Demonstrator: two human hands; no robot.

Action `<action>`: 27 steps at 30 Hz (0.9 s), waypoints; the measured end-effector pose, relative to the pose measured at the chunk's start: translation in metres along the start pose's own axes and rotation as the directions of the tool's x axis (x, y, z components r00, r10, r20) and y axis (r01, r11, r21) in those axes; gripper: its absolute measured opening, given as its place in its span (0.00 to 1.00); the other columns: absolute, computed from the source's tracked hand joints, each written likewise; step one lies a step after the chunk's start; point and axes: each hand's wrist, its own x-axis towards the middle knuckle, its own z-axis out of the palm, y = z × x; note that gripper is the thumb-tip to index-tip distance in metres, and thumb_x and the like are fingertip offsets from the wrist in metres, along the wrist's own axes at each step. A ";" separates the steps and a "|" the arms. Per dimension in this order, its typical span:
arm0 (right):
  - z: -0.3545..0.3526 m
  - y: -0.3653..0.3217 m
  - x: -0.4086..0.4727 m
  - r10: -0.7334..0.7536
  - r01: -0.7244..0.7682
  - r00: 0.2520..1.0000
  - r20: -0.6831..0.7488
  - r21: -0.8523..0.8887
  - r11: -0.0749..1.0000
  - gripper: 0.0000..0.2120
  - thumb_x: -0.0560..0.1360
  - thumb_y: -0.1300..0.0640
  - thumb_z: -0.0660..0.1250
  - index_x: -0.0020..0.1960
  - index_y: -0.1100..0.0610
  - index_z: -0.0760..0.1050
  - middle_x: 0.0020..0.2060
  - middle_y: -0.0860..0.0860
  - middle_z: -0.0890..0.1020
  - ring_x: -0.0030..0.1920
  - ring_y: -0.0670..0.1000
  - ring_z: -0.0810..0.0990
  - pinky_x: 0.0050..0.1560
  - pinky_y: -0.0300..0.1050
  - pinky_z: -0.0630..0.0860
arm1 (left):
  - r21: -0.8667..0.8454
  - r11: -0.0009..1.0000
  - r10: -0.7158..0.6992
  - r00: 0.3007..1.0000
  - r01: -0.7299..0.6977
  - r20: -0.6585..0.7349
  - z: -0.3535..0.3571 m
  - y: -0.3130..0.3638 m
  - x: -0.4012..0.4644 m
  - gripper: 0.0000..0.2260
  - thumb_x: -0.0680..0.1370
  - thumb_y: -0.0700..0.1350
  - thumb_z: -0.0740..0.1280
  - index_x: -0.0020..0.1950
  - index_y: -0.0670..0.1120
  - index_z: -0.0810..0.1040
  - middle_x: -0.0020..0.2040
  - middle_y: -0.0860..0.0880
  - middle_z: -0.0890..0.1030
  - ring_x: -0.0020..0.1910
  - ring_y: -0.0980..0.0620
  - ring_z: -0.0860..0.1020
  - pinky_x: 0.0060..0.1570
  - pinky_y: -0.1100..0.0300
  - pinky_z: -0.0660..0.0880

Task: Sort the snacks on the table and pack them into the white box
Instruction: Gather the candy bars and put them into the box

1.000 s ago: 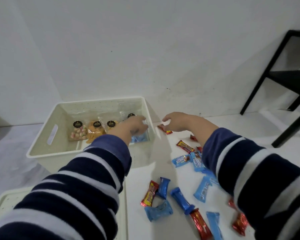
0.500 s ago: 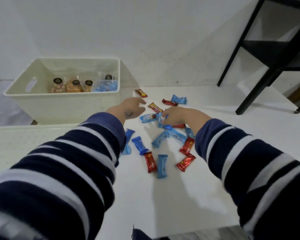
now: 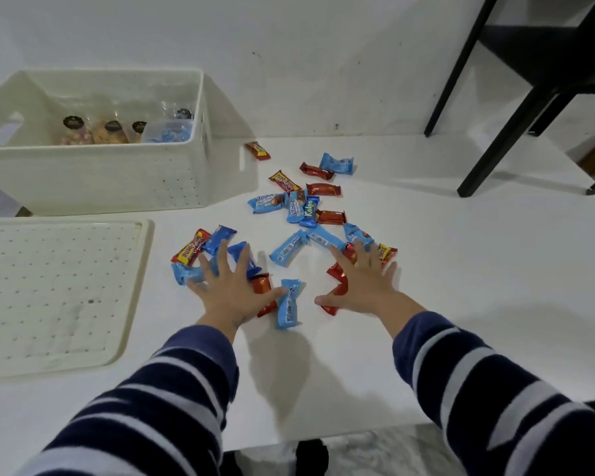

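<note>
Snacks (image 3: 291, 248) beneath both spread hands (image 3: 232, 290)

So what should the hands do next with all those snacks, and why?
Probably curl the fingers and scoop up the blue packets first. Both the left hand and the right hand lie spread flat on mixed blue and red wrappers, holding nothing yet. The white box already has a blue heap at its right end, so the blue packet by the left thumb likely goes there.
</note>
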 end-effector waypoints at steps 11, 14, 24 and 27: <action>0.025 0.013 0.046 0.012 -0.002 0.992 -0.123 0.079 0.997 0.59 0.56 0.20 0.62 0.71 0.34 0.27 0.73 0.49 0.26 0.74 0.61 0.28 0.69 0.76 0.42 | 0.072 0.996 0.070 0.990 -0.061 -0.121 0.015 -0.034 0.042 0.52 0.57 0.82 0.51 0.74 0.63 0.34 0.77 0.53 0.34 0.76 0.36 0.39 0.69 0.30 0.50; 0.024 0.001 0.063 -0.010 0.029 0.981 -0.194 0.095 0.995 0.59 0.55 0.19 0.61 0.70 0.34 0.25 0.73 0.51 0.26 0.75 0.62 0.29 0.69 0.75 0.42 | 0.111 0.987 0.136 0.980 -0.120 -0.148 0.007 -0.028 0.060 0.51 0.58 0.82 0.51 0.74 0.63 0.34 0.77 0.50 0.34 0.76 0.36 0.43 0.69 0.34 0.53; 0.000 -0.016 0.122 -0.065 0.063 0.973 -0.221 -0.018 0.998 0.46 0.60 0.18 0.53 0.73 0.30 0.41 0.77 0.47 0.36 0.76 0.64 0.38 0.69 0.75 0.44 | 0.238 0.934 0.311 0.934 -0.267 -0.176 -0.009 -0.009 0.135 0.47 0.59 0.81 0.48 0.75 0.64 0.42 0.78 0.46 0.49 0.70 0.37 0.57 0.64 0.42 0.63; 0.004 -0.024 0.131 -0.051 0.046 0.930 -0.364 -0.021 0.999 0.39 0.64 0.22 0.53 0.73 0.33 0.55 0.77 0.49 0.52 0.74 0.63 0.54 0.70 0.69 0.52 | 0.211 0.928 0.356 0.902 -0.309 -0.244 -0.008 -0.008 0.146 0.42 0.63 0.78 0.50 0.74 0.63 0.54 0.74 0.45 0.60 0.68 0.38 0.61 0.61 0.43 0.65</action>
